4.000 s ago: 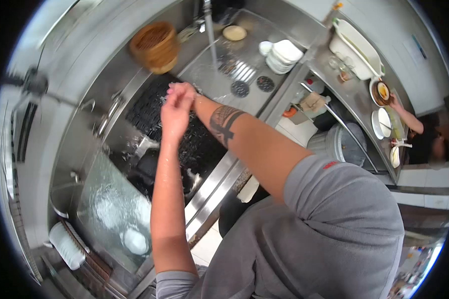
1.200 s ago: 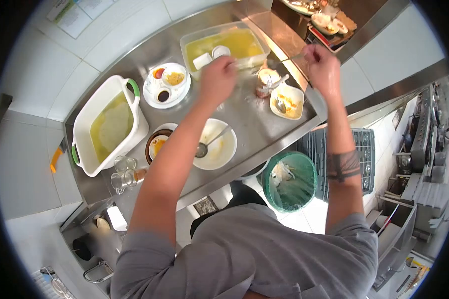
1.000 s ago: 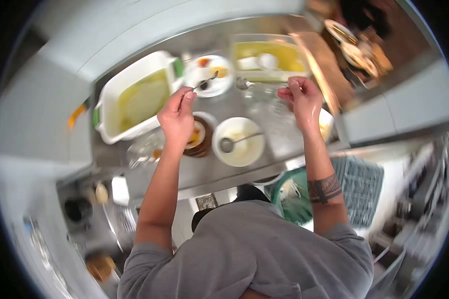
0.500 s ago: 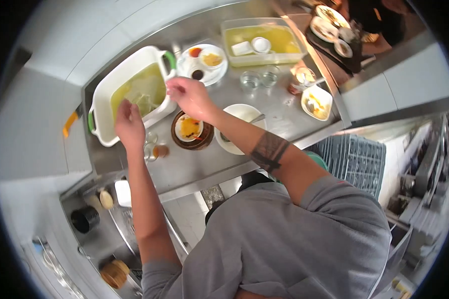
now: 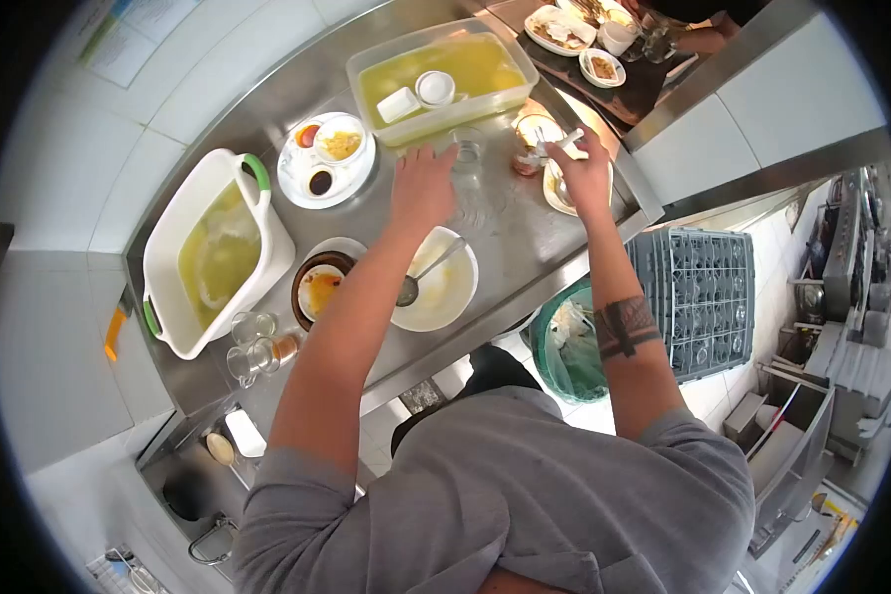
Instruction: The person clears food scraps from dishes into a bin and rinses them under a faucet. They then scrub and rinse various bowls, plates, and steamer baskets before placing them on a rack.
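Observation:
My left hand (image 5: 424,186) is closed over the spot where a drinking glass stood, its fingers bent and hiding that glass. Beside its thumb stands another clear drinking glass (image 5: 468,147). Over at the right, my right hand (image 5: 586,170) pinches the pale handle of a spoon (image 5: 570,138), at a glass jar (image 5: 528,158) with reddish contents. Just below that hand lies a white dish (image 5: 560,198) with food remains, partly covered by the fingers.
A white basin (image 5: 275,259) and a clear tub (image 5: 445,121) hold yellowish liquid. Between them sits a plate (image 5: 312,194) with small dishes. Nearer are a bowl (image 5: 457,287) with a ladle, and several glasses (image 5: 252,358). A glass rack (image 5: 698,297) and a green bin (image 5: 564,371) stand below.
Both hands have moved away from the white basin to the right: the left onto a glass, the right to the spoon at the jar. The camera view has turned right.

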Tool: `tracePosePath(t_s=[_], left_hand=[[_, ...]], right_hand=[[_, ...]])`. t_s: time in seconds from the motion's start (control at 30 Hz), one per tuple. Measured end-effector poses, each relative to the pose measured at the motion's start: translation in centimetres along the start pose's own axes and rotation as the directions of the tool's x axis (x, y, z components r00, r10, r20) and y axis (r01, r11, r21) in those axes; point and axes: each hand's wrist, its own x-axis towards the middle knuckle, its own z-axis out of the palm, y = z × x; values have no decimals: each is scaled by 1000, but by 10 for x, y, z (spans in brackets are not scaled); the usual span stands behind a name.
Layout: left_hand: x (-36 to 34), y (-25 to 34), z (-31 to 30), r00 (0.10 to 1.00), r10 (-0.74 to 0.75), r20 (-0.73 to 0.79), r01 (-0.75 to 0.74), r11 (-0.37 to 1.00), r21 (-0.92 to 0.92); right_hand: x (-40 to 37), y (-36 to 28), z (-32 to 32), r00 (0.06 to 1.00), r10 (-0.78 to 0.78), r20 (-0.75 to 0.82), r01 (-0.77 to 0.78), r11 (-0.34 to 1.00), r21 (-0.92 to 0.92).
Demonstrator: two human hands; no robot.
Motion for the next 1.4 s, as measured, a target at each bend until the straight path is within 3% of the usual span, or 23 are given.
tracePosePath(t_s=[0.03, 0.1, 0.3, 0.37, 0.4, 0.43, 0.5, 0.57, 0.7, 0.77, 0.83, 0.9, 0.97, 1.0, 1.07, 1.1, 1.13, 1.17, 1.23, 1.27, 1.33, 1.37, 1.4], left_hand=[[10, -3, 13, 1000, 5, 6, -5, 1000, -5], [23, -9, 37, 910, -126, 395, 122, 992, 34], [29, -23, 55, 867, -219, 448, 163, 974, 159], [21, -33, 51, 868, -242, 434, 183, 968, 175], [15, -39, 47, 868, -266, 418, 203, 961, 190], [9, -45, 42, 866, -275, 418, 212, 958, 192], [-2, -60, 29, 817, -371, 441, 283, 925, 255], [-21, -81, 21, 829, -383, 408, 300, 920, 253], [-45, -104, -2, 841, -369, 395, 285, 924, 256], [-53, -106, -14, 832, -389, 395, 307, 917, 256], [-53, -95, -28, 827, -388, 406, 307, 918, 252], [-53, -71, -45, 944, -314, 104, 283, 929, 238], [-57, -40, -63, 968, -249, 42, 242, 962, 129], [-59, -31, -69, 963, -266, 49, 266, 964, 11], [-70, -24, -68, 958, -283, 35, 285, 952, -115], [-78, -25, -65, 963, -266, 40, 269, 956, -117], [-86, -25, -63, 954, -292, 74, 299, 948, -113], [-92, -26, -58, 943, -316, 108, 327, 939, -106], [-97, -20, -40, 957, -270, 107, 284, 947, -149], [-94, -6, -33, 975, -195, 107, 215, 949, -231], [-78, 27, -17, 994, -67, 85, 94, 925, -368], [-63, 45, -7, 994, 13, 113, 24, 948, -318], [-48, 62, 6, 985, 91, 145, -49, 962, -269]], right_hand=[[10, 5, 3, 1000, 7, -4, -7, 1000, -5], [28, 14, 10, 962, -135, 236, 129, 991, 39], [46, 9, -2, 911, -288, 296, 308, 951, -23], [43, 7, -15, 834, -291, 468, 316, 948, 26], [40, 6, -18, 789, -214, 576, 231, 972, 45], [39, 8, -17, 784, -216, 582, 233, 971, 47], [34, 11, -9, 740, -178, 649, 349, 926, -144], [29, 4, 0, 790, -96, 606, 280, 935, -216], [21, 9, -6, 761, -243, 602, 360, 929, -80], [10, 12, -14, 753, -409, 515, 499, 866, -41], [-1, 1, -34, 752, -393, 529, 497, 865, -64], [-17, -19, -72, 717, -489, 497, 533, 844, 61], [-35, -30, -114, 781, -406, 474, 335, 914, 231], [-45, -25, -136, 801, -290, 524, 143, 942, 302], [-70, -5, -184, 791, -141, 596, -148, 900, 409], [-86, 12, -205, 784, -106, 612, -239, 858, 455], [-108, 39, -214, 831, -99, 547, -324, 714, 621], [-125, 65, -225, 806, -138, 576, -385, 618, 686], [-183, 96, -236, 790, 135, 597, -612, 192, 767], [-209, 104, -240, 737, 279, 616, -654, 62, 754], [-255, 161, -226, 602, 524, 603, -598, -204, 775], [-277, 211, -220, 611, 454, 648, -547, -349, 761], [-289, 232, -216, 520, 457, 722, -541, -478, 692]])
